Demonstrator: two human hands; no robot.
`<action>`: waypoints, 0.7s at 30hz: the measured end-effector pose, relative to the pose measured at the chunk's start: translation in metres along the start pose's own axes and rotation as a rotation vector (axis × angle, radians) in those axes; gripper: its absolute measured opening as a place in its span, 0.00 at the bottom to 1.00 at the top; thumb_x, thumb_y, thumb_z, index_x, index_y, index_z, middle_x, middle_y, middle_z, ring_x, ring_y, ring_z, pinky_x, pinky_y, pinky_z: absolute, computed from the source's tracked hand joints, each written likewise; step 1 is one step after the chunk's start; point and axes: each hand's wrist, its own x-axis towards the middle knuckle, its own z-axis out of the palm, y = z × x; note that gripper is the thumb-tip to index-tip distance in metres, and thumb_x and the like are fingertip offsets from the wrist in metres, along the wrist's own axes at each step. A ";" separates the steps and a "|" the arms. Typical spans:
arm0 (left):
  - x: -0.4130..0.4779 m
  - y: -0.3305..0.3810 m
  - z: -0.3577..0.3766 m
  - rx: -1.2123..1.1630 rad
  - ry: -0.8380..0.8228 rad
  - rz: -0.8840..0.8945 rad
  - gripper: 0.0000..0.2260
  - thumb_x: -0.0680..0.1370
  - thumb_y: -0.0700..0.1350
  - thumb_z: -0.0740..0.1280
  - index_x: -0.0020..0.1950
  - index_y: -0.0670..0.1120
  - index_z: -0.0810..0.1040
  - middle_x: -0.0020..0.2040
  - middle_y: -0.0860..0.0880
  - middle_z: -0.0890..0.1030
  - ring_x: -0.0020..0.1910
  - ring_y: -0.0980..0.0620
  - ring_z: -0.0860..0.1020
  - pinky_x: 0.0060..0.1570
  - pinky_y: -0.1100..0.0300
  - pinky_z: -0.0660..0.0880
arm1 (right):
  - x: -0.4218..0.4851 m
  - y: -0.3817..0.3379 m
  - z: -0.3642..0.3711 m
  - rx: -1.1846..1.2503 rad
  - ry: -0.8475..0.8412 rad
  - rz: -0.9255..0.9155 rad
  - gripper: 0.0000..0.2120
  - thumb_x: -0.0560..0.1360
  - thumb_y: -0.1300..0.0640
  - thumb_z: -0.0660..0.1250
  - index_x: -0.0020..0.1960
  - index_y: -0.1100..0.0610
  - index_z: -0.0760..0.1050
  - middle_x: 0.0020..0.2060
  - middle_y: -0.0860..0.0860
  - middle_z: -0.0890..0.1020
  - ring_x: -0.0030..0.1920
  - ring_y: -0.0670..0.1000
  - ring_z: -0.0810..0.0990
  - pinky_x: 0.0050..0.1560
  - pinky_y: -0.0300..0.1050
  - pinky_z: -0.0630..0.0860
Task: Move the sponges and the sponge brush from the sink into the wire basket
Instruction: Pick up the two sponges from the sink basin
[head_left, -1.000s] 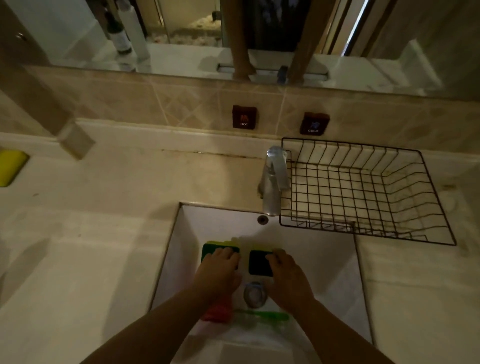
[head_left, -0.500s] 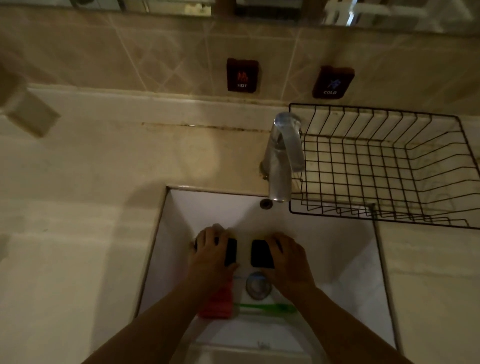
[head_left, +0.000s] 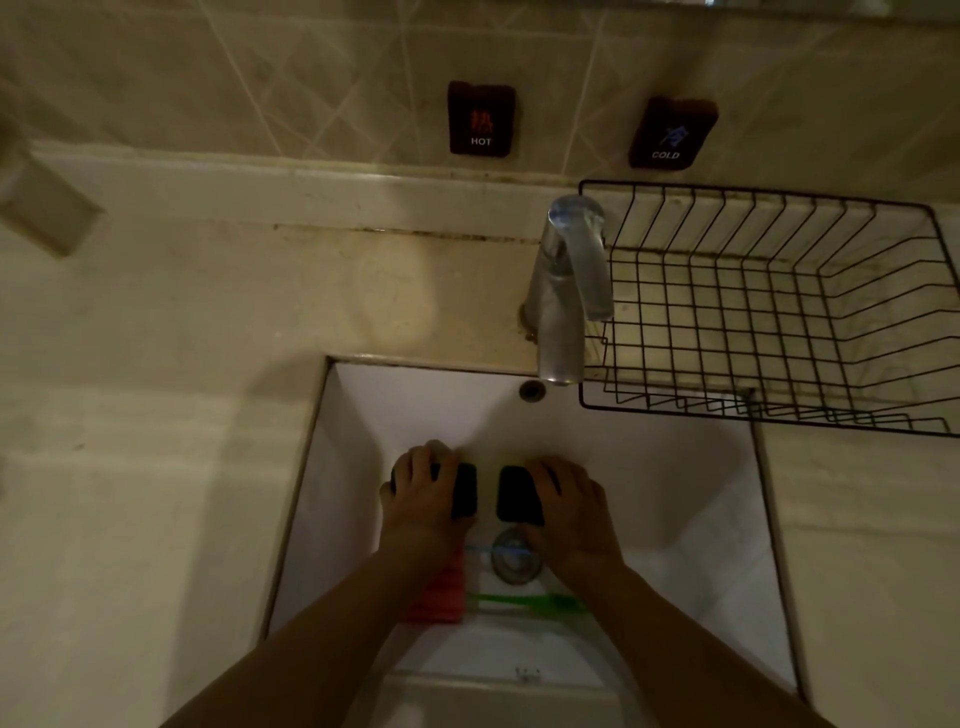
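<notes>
Reaching down into the white sink (head_left: 395, 415), the person has one hand on each of two dark-topped sponges that lie side by side on the basin floor, just behind the drain (head_left: 511, 558). The left hand (head_left: 423, 499) covers the left sponge (head_left: 464, 488), its fingers (head_left: 415, 465) draped over the top and far edge; whether they are pinching it or only resting on it cannot be told. The right hand (head_left: 569, 512) lies over the right sponge (head_left: 517, 493), which shows a thin yellow strip along its far edge, and its fingers (head_left: 540, 470) curl over the top in the same unclear way. Both sponges are touching the basin floor, with a narrow gap between them. Nearer the camera, a red sponge (head_left: 441, 597) sits partly hidden under the left forearm, and the green sponge brush (head_left: 524, 603) lies across the basin just in front of the drain, its handle running left to right. The wire basket (head_left: 769, 415) stands on the pale stone surface (head_left: 156, 467) to the right of the chrome tap (head_left: 569, 291), beside the sink's far right corner. On the tiled wall, dark labels read HOT (head_left: 481, 118) and COLD (head_left: 670, 132).
</notes>
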 end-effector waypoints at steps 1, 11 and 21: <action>0.001 -0.001 -0.002 -0.008 0.005 0.006 0.35 0.73 0.58 0.69 0.76 0.53 0.58 0.72 0.46 0.60 0.71 0.42 0.59 0.65 0.45 0.67 | 0.000 0.000 -0.002 0.005 0.007 0.000 0.33 0.69 0.48 0.72 0.71 0.55 0.67 0.67 0.56 0.72 0.67 0.60 0.69 0.64 0.58 0.69; 0.001 -0.001 -0.026 -0.009 0.047 0.136 0.39 0.70 0.59 0.71 0.77 0.53 0.57 0.73 0.46 0.63 0.71 0.43 0.60 0.64 0.43 0.67 | -0.020 -0.002 -0.039 0.004 0.081 -0.062 0.34 0.69 0.48 0.72 0.71 0.55 0.68 0.66 0.58 0.74 0.64 0.61 0.72 0.59 0.59 0.73; -0.027 0.015 -0.065 -0.014 0.109 0.264 0.38 0.70 0.62 0.68 0.77 0.55 0.57 0.69 0.48 0.67 0.68 0.45 0.62 0.64 0.46 0.69 | -0.050 -0.031 -0.087 -0.023 0.167 -0.096 0.32 0.71 0.43 0.66 0.72 0.50 0.63 0.66 0.52 0.71 0.66 0.54 0.69 0.64 0.51 0.71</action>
